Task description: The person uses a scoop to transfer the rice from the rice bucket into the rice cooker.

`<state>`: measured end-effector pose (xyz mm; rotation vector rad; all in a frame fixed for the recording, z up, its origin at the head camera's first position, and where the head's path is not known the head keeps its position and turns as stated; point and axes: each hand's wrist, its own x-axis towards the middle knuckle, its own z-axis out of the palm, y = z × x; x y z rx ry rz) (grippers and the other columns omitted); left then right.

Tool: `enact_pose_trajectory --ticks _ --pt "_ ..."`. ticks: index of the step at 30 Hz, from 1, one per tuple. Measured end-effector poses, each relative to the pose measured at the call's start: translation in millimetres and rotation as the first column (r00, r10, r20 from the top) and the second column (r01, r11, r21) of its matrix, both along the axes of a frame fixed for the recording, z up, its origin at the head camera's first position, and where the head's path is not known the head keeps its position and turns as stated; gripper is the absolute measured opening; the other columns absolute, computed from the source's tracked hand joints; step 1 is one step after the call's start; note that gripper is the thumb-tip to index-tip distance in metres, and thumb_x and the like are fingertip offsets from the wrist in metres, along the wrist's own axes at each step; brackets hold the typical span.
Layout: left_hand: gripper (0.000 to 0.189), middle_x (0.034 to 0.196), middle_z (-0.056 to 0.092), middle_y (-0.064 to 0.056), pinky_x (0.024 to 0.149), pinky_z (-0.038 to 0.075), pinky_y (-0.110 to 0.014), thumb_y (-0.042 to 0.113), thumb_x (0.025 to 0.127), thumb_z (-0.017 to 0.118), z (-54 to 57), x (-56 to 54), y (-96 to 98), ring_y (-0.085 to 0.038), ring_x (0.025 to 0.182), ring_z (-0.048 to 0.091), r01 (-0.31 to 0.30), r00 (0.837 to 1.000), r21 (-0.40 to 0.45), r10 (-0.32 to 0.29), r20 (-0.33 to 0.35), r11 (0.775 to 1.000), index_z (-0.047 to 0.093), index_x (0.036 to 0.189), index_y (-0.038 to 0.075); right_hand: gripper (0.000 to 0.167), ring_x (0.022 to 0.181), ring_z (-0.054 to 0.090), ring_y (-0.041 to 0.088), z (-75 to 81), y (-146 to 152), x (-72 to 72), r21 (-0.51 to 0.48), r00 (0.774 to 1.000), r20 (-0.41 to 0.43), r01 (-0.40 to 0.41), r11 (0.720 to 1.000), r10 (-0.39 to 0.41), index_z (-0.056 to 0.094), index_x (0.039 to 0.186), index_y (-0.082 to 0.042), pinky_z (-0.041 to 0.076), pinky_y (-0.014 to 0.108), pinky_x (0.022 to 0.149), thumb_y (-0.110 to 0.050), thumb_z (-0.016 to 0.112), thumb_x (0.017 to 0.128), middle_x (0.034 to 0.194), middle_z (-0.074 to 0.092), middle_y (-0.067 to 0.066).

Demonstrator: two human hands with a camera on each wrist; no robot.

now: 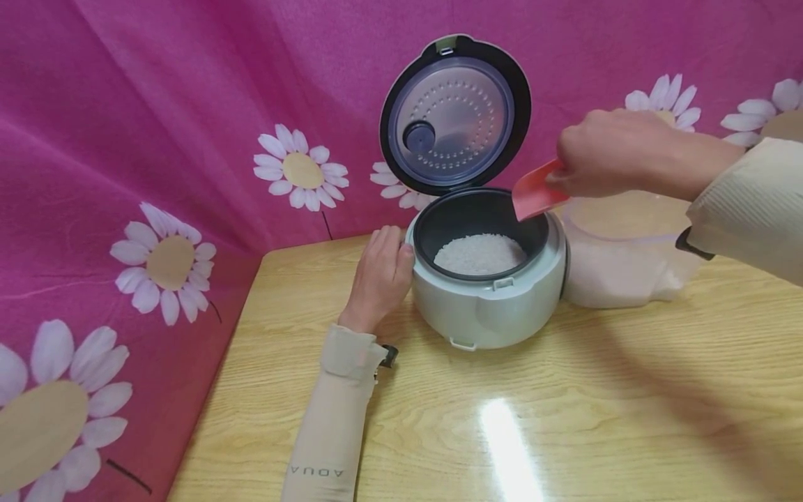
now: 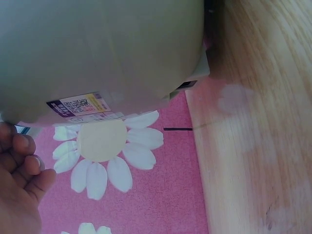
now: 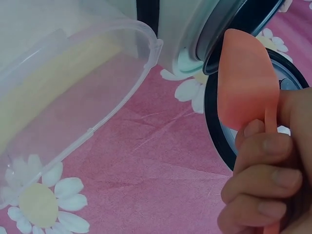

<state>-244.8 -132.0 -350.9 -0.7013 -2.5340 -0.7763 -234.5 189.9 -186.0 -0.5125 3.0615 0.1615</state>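
My right hand (image 1: 611,153) grips the handle of a coral-pink scoop (image 1: 538,192), its fingers curled round it in the right wrist view. The scoop (image 3: 247,80) tilts over the right rim of the white rice cooker (image 1: 486,314). White rice (image 1: 479,254) lies in the cooker's dark inner pot (image 1: 448,216), and the lid (image 1: 454,118) stands raised behind. At the cooker's left side rests my left hand (image 1: 383,268), fingertips right by the upper edge. In the left wrist view its loosely bent fingers (image 2: 33,165) are beside the cooker's pale wall (image 2: 122,48).
Right of the cooker, under my right forearm, is a translucent plastic container (image 1: 615,279) with whitish contents. A pink cloth with daisies (image 1: 188,84) hangs behind and to the left of the wooden table (image 1: 439,432).
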Motion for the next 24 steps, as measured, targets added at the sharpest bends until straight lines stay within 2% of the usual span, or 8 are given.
enact_pose_trajectory --ticks 8,16,21,24 --pt "0.031 0.096 0.054 -0.007 0.087 0.049 -0.035 0.034 0.101 0.036 -0.6 0.4 0.0 -0.019 0.093 0.051 0.0 1.0 -0.002 0.0 0.005 1.0 0.053 0.106 0.009 0.029 0.058 0.054 0.022 -1.9 7 -0.4 -0.001 1.0 -0.026 -0.002 1.0 0.002 0.072 0.092 -0.002 0.043 0.034 0.05 -0.03 0.065 0.092 0.065 0.057 0.006" --pt "0.031 0.094 0.053 -0.008 0.086 0.047 -0.036 0.033 0.1 0.035 -0.7 -0.6 0.8 -0.022 0.094 0.051 0.002 1.0 -0.006 -0.002 -0.011 1.0 0.053 0.103 0.007 0.034 0.06 0.049 0.022 -2.0 38 -1.7 0.009 0.999 -0.026 0.022 1.0 -0.022 0.065 0.072 -0.01 0.039 0.035 0.051 -0.034 0.059 0.095 0.06 0.05 0.002" --pt "0.031 0.093 0.052 -0.01 0.086 0.046 -0.038 0.031 0.099 0.034 -1.5 -2.0 0.6 -0.024 0.095 0.051 0.005 1.0 -0.015 -0.006 -0.022 1.0 0.052 0.101 0.006 0.039 0.063 0.05 0.022 0.8 65 1.2 -0.012 0.996 -0.009 0.088 0.996 -0.088 0.062 0.069 -0.015 0.036 0.037 0.053 -0.041 0.056 0.097 0.061 0.052 0.0" --pt "0.03 0.094 0.052 -0.011 0.086 0.046 -0.039 0.031 0.099 0.034 -1.0 -2.6 0.1 -0.025 0.095 0.051 0.006 1.0 -0.015 -0.006 -0.022 1.0 0.051 0.101 0.006 0.037 0.065 0.051 0.023 2.5 82 1.4 0.026 0.988 -0.023 0.153 0.988 -0.152 0.062 0.072 -0.014 0.036 0.039 0.053 -0.041 0.056 0.096 0.063 0.052 0.002"
